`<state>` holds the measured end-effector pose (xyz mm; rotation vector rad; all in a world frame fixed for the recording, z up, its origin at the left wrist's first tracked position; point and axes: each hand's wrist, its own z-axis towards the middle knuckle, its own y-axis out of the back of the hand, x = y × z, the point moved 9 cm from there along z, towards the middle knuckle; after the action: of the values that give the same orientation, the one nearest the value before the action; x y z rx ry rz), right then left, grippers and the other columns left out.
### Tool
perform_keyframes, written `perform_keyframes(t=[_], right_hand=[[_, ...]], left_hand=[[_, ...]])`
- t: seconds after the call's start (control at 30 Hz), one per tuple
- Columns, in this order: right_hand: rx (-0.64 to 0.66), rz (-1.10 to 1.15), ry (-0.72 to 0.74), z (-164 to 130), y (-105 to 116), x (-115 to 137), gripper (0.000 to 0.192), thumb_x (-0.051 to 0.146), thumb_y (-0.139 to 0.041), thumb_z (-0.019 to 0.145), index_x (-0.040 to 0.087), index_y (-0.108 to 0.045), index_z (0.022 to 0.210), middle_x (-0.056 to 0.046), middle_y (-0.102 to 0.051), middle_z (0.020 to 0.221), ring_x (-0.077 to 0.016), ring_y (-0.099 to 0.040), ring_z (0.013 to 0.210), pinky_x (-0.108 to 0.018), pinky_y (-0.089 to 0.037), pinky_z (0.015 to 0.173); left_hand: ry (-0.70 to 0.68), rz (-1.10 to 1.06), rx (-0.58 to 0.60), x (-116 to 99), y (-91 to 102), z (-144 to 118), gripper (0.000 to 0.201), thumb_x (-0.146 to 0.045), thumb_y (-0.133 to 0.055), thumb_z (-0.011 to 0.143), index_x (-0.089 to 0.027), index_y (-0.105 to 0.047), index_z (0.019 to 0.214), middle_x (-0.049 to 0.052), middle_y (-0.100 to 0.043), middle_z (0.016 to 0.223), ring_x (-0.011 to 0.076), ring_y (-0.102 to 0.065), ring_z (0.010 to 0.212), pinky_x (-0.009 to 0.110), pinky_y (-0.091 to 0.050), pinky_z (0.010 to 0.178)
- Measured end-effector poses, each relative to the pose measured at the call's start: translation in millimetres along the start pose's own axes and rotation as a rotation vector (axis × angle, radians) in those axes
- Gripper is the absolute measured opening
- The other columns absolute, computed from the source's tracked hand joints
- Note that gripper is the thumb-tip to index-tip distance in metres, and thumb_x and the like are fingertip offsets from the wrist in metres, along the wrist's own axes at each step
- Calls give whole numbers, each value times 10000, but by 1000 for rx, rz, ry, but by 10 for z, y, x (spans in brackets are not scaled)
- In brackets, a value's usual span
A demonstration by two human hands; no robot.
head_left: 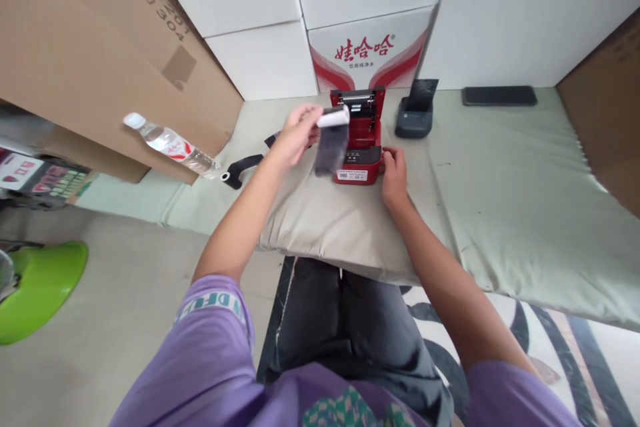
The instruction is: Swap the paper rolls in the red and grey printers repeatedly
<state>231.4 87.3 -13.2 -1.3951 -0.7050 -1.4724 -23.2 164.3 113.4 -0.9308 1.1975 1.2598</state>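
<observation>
Roll of black film held beside an opened red printer [357,176], both hands engaged.

The roll [333,119] was pinched at its near-left end between the closed thumb and fingers of the left hand [295,137], presumably so that its loose black tail [331,152] could hang free; contact between tail and printer could not be told. The right hand [395,177] was set, fingers partly curled, against the printer's right side, probably as a steadying brace; whether the fingers gripped could not be told. The lid [379,101] stood raised, exposing the compartment, on the padded bench [500,180].
</observation>
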Motion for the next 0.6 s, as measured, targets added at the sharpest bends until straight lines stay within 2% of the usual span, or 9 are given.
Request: perform_keyframes(t=[0.07,0.17,0.27,0.4,0.5,0.6], right_hand=[[3,-16,6,2,0,-2,483,713,-615,952,263,-647,1124,-43,-705,1115,-214,-668,1026,-421,-571,976],[8,-24,25,22,5,-25,473,704,-599,966,262,-641,1130,-50,-694,1110,-225,-672,1044,-429,-577,975],[26,-23,51,44,-4,-41,447,698,-595,978,278,-640,1125,-48,-694,1126,-236,-668,1109,-429,-585,988],[17,-28,41,57,5,-53,436,689,-614,973,277,-654,1110,-51,-705,1124,-241,-677,1114,-453,-579,1028],[14,-18,23,61,10,-66,444,687,-628,963,270,-661,1112,-54,-715,1143,-246,-683,1115,-478,-572,1059],[31,-7,23,70,5,-94,449,699,-630,963,281,-654,1126,-51,-713,1172,-244,-673,1155,-463,-589,1043]], left_hand=[[-27,104,119,58,-302,-4,408,-634,-722,1004,-241,-644,1080,18,-691,856,198,-762,860,339,-611,781],[-73,278,238,102,-510,62,295,-490,-731,1025,-245,-661,1173,-2,-668,818,172,-718,779,350,-616,797],[-142,435,301,76,-574,119,340,-344,-773,971,-229,-675,1275,26,-738,961,182,-743,872,370,-627,891],[-188,572,388,33,-701,121,321,-215,-728,941,-189,-728,1261,96,-783,1204,219,-763,1062,396,-599,1013],[-188,690,399,7,-747,136,277,-217,-692,958,-190,-757,1226,100,-796,1221,238,-748,1105,419,-562,1047],[-174,845,369,-16,-712,189,248,-261,-749,924,-215,-788,1164,80,-814,1176,262,-725,1134,461,-496,1102]])
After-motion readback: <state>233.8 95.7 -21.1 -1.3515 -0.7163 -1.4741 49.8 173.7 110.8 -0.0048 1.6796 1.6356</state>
